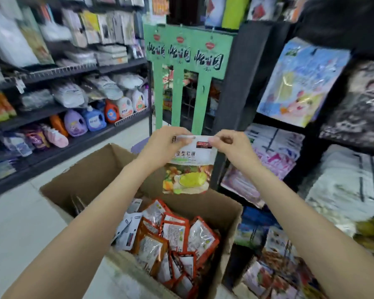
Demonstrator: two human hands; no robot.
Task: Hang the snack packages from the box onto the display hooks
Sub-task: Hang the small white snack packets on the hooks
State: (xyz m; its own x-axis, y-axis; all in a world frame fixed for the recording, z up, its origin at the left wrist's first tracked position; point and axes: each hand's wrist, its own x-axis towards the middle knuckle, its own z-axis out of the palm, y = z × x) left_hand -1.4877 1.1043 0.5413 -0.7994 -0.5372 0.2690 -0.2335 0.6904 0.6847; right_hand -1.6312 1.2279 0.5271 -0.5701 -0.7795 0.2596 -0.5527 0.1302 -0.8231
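A white snack package (189, 167) with a yellow fruit picture hangs upright above the open cardboard box (91, 175). My left hand (164, 145) pinches its top left corner. My right hand (229, 145) pinches its top right corner. Several orange and white snack packages (175, 236) lie piled inside the box. Straight ahead stands a green display rack (188, 52) with black lettering; its hooks are too blurred to make out.
Dark shelves on the left carry detergent bottles (93, 118) and bagged goods. On the right, a black shelf unit (242, 83) holds packaged bedding (302, 83) and folded textiles. A pale tiled floor (13, 223) runs left of the box.
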